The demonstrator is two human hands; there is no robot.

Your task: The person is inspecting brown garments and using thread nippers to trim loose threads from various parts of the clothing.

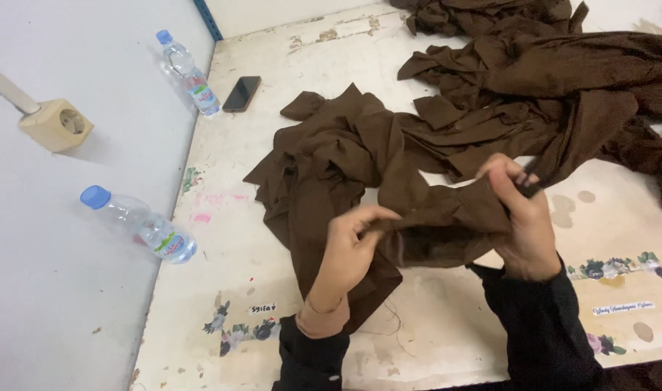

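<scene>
A: Well, what is held at this moment?

B: A piece of dark brown fabric (439, 217) is held between both hands, just above the worktop (447, 340). The left hand (349, 253) is closed on its left edge, with the fingers (370, 217) curled over and pinched around the cloth. The right hand (523, 224) is closed on the right edge, the fingers (504, 174) folded tightly over a bunched corner. The fabric is drawn out between the two hands, and a short fold hangs down below them.

A: And where does the rest of the cloth lie?

B: The held piece seems to be joined to a crumpled brown heap (331, 159) lying on the worktop just behind the hands, though the join cannot be made out clearly among the folds. A larger pile of the same brown cloth (562, 72) is spread across the far right of the worktop.

A: What else is seen about the hands?

B: Long dark sleeves (541, 326) are worn down to the wrists. The worktop is white, worn and stained, with small floral stickers (613, 268) along its near edge. A black phone (242, 93) is laid flat near the far left corner. Two clear plastic water bottles with blue caps are lying against the grey wall at the left: one (139, 224) near, one (190, 72) further off, beside the phone. A beige wall socket (56, 124) is fixed on that wall, well apart from the hands.
</scene>
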